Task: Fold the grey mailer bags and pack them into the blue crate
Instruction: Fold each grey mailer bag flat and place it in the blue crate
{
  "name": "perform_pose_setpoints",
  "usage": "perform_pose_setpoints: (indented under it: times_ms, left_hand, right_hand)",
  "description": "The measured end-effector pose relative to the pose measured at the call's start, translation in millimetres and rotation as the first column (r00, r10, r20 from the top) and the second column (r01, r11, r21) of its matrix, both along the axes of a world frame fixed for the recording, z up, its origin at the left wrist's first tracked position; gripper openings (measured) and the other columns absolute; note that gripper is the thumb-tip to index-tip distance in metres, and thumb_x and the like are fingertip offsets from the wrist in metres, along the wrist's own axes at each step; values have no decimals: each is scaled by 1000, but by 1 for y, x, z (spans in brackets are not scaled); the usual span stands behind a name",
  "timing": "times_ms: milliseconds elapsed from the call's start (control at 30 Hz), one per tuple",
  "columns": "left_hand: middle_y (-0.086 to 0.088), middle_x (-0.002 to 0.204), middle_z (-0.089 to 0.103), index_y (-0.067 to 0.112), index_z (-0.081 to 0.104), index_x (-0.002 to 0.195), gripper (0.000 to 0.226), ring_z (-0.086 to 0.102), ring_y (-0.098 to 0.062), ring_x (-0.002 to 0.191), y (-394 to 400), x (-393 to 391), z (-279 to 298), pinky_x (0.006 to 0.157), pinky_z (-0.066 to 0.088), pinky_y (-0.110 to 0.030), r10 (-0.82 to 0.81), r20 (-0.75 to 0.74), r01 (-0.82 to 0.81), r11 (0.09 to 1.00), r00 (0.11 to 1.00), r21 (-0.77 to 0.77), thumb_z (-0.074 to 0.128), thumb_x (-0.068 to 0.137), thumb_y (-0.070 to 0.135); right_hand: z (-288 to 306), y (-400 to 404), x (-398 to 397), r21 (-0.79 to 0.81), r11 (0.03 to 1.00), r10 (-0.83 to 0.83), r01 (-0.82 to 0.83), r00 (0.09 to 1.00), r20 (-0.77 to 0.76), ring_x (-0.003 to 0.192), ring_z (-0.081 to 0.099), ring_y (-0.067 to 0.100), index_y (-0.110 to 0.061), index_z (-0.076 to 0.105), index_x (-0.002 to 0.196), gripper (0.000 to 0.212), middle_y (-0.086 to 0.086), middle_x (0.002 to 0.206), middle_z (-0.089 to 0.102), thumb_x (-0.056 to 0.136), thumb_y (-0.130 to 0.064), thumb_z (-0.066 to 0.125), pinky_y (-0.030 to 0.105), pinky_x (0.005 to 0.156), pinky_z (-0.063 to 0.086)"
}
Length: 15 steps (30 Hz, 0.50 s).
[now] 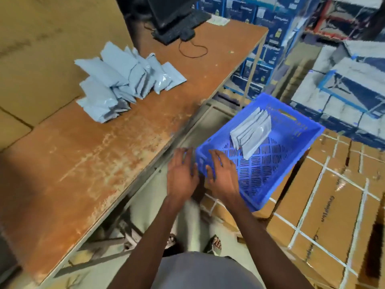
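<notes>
A long worn table (87,155) with a rust-orange top runs from the near left to the far middle, where a black keyboard (183,26) and a dark monitor (166,9) stand. Brown cardboard (41,49) rises along the left behind it. Strapped cardboard boxes (333,195) sit near right, blue printed cartons (260,38) are stacked far right, and the floor (145,205) is pale grey

Dim, warm indoor light falls from above, and a dark shadow covers the near left of the table (87,163). The hands are slightly motion-blurred. Stacked boxes (343,69) at the right edge look smeared and warped.
</notes>
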State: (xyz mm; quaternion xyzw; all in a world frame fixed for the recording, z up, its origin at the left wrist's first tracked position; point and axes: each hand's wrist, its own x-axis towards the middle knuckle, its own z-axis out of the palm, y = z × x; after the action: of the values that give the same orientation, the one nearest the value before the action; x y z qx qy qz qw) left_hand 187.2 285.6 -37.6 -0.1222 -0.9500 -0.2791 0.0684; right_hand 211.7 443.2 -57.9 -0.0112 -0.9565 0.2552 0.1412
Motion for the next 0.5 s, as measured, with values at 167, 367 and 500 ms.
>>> perform_pose_setpoints:
  times_ms: [167, 367, 500]
  left_hand:
    - [-13, 148, 48, 11, 46, 149, 61, 41, -33, 141, -82, 23, 12, 114, 41, -48, 185, -19, -186, 982, 983, -38, 59, 91, 20]
    - [-11, 148, 48, 16, 46, 149, 58, 42, -34, 140, -175, 47, 28, 112, 42, -50, 350, -32, -350, 936, 936, -19, 54, 92, 23]
    - [-14, 143, 50, 11, 48, 147, 56, 43, -35, 136, -216, 47, 27, 111, 42, -51, 382, -64, -381, 924, 922, 22, 58, 93, 18]
  right_hand:
    - [12, -75, -8, 78, 986, 158, -150, 981, -114, 124, 57, 30, -8, 59, 137, 52, 14, 138, 61, 88, -20, 70, 44, 95, 51]
    - [25, -161, -18, 147, 947, 296, -284, 953, -65, 121, 62, 34, -12, 53, 140, 63, 16, 137, 60, 83, -18, 79, 52, 92, 57]
    - [30, -203, -24, 167, 925, 351, -341, 936, -29, 121, 61, 31, -16, 55, 143, 54, 10, 142, 56, 91, -22, 68, 45, 95, 53]
